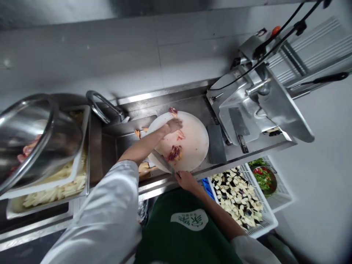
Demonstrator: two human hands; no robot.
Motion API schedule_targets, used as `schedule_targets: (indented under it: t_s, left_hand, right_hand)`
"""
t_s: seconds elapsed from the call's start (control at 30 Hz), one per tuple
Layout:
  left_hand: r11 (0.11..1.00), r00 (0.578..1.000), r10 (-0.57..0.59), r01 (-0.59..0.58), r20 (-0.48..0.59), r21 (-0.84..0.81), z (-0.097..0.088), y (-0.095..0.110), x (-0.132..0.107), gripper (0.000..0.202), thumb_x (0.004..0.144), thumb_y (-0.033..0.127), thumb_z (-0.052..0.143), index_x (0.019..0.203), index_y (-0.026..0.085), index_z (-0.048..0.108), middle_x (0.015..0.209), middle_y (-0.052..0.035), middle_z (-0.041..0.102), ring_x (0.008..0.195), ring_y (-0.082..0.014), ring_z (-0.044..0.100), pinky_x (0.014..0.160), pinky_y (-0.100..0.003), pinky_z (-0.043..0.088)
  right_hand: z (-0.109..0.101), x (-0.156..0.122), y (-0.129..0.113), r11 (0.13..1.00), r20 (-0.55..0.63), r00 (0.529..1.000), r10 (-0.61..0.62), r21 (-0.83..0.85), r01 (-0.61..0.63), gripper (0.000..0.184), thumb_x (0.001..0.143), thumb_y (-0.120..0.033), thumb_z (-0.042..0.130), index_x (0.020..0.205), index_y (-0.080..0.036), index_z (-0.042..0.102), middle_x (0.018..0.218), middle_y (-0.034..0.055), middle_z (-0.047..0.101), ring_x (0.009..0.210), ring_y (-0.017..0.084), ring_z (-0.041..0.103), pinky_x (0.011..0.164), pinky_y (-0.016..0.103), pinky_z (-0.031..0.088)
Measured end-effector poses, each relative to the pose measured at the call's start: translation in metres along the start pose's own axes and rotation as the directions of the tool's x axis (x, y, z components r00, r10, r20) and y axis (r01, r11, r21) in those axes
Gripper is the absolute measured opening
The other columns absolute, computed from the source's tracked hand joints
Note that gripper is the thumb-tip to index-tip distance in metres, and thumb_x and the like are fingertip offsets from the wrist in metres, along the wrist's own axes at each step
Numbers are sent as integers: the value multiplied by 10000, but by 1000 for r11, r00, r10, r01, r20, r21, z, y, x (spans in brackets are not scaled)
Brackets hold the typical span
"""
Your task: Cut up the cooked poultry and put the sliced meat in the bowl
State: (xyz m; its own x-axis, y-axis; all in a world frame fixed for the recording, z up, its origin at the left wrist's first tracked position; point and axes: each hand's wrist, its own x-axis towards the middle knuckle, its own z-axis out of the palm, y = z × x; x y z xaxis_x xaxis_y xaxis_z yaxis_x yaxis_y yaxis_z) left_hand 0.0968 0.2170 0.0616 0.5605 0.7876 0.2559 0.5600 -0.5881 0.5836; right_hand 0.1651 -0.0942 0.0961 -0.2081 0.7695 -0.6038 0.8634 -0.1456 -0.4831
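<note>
A round white cutting board (196, 141) rests over a steel sink. Raw meat pieces lie on it: one (175, 153) near the front, a small strip (180, 136) in the middle and one (173, 110) at the far rim. My left hand (173, 125) reaches over the board with fingers bent down on its far part, beside the small strip. My right hand (186, 179) is closed round the handle of a knife (162, 162), whose blade lies across the board's front left edge.
A meat slicer (255, 106) stands right of the board. White baskets hold diced eggplant (238, 196) and a bowl of chopped greens and red pepper (263, 178). At left, a tray of pale vegetable strips (56, 185), steel bowls (33, 135) and a tap (101, 106).
</note>
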Motion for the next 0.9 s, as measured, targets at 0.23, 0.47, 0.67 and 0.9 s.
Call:
schedule_targets:
  t_s: [0.23, 0.47, 0.67, 0.9]
  left_hand:
    - [939, 994, -8, 44, 108, -341, -48, 6, 13, 88, 764, 187, 702, 718, 223, 635, 768, -75, 672, 839, -248, 645, 880, -389, 522]
    - [631, 751, -549, 85, -367, -771, -147, 37, -60, 368, 863, 529, 711, 907, 175, 617, 884, -50, 726, 651, -137, 655, 660, -275, 565]
    - [145, 360, -933, 301, -28, -943, -81, 58, -209, 363, 746, 432, 814, 793, 159, 580, 681, -20, 681, 472, -109, 600, 517, -253, 534]
    - [-16, 165, -984, 289, 66, -957, -52, 31, -263, 292, 693, 303, 809, 815, 155, 588, 576, 45, 600, 426, -84, 557, 437, -197, 470]
  right_hand:
    - [-20, 4, 35, 979, -60, 987, 152, 144, -142, 395, 1055, -360, 437, 1156, -100, 717, 1158, 197, 739, 1130, 273, 683, 910, 292, 446]
    - [-63, 21, 74, 966, -191, 950, 248, 125, -227, 390, 1062, -319, 410, 1161, -74, 697, 1144, 202, 737, 1093, 257, 689, 860, 272, 438]
    - [-78, 23, 71, 988, -221, 964, 148, -9, -154, 388, 1068, -318, 378, 1114, -109, 701, 1069, 182, 749, 1019, 247, 701, 833, 272, 434]
    - [-78, 19, 31, 995, -197, 980, 19, -94, -38, 410, 1068, -364, 375, 1170, -140, 703, 1061, 184, 752, 1004, 267, 710, 820, 277, 453]
